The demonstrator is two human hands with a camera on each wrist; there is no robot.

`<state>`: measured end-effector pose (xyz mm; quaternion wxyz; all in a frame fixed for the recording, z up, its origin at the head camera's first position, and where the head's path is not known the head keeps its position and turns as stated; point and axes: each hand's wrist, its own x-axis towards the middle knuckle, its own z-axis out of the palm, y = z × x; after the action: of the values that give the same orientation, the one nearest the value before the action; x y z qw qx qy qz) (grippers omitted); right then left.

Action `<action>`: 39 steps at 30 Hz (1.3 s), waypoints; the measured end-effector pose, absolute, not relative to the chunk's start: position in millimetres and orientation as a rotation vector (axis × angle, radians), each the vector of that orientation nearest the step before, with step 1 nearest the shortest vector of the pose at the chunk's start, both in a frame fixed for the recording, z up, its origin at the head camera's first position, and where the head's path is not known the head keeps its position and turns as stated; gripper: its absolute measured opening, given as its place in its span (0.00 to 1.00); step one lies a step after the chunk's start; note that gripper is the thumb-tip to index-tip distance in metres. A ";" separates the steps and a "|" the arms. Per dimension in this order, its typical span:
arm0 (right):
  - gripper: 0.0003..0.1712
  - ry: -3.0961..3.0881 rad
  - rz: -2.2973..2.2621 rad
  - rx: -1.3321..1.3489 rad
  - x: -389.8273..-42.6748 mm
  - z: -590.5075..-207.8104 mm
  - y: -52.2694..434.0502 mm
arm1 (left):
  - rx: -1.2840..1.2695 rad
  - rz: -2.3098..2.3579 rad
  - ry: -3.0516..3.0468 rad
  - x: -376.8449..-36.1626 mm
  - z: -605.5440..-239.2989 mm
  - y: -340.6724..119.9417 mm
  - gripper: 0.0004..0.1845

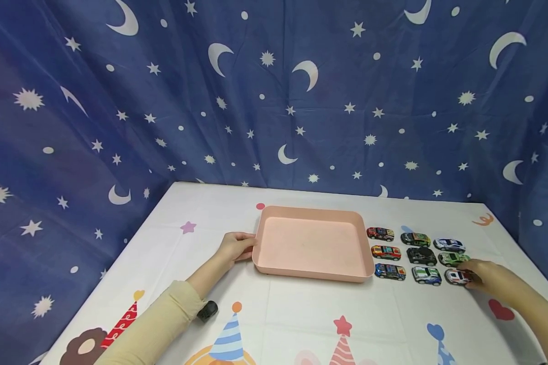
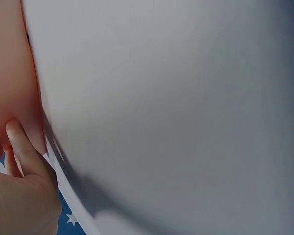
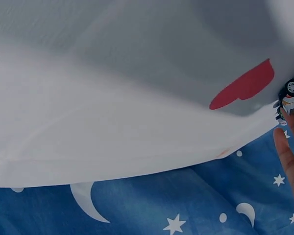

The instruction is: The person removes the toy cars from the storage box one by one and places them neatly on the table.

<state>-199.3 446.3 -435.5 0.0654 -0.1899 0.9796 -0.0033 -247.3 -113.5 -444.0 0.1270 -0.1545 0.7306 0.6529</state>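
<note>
A shallow pink tray [image 1: 313, 276] lies on the white table, and my left hand [image 1: 237, 247] pinches its left rim. In the left wrist view the thumb of my left hand [image 2: 27, 156] lies against the outside of the tray wall [image 2: 14, 73]. To the right of the tray, several small toy cars stand in three columns. My right hand [image 1: 486, 275] holds the white and red toy car [image 1: 456, 277] at the near right corner of this group. A green toy car [image 1: 453, 259] stands just behind it. Only part of my right hand [image 3: 293, 156] shows in the right wrist view.
Beside the held car stands a white, green and blue car [image 1: 426, 276]; a blue car [image 1: 390, 271] is nearest the tray's front corner. A small black object [image 1: 207, 311] lies by the left sleeve. A blue curtain [image 1: 274, 101] hangs behind the table.
</note>
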 end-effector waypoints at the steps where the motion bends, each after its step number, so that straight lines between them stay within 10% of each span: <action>1: 0.19 2.953 -0.003 -0.579 -199.8 -436.2 446.6 | -0.451 1.899 2.127 -247.1 -444.0 -113.7 0.15; 39: 0.17 2.956 0.082 -0.606 -197.5 -430.1 439.0 | -0.429 1.904 2.146 -245.4 -444.5 -112.1 0.14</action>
<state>-197.5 439.0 -430.1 0.0616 -0.2006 0.9774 0.0271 -245.4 -112.1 -444.5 0.1201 -0.1470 0.7344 0.6516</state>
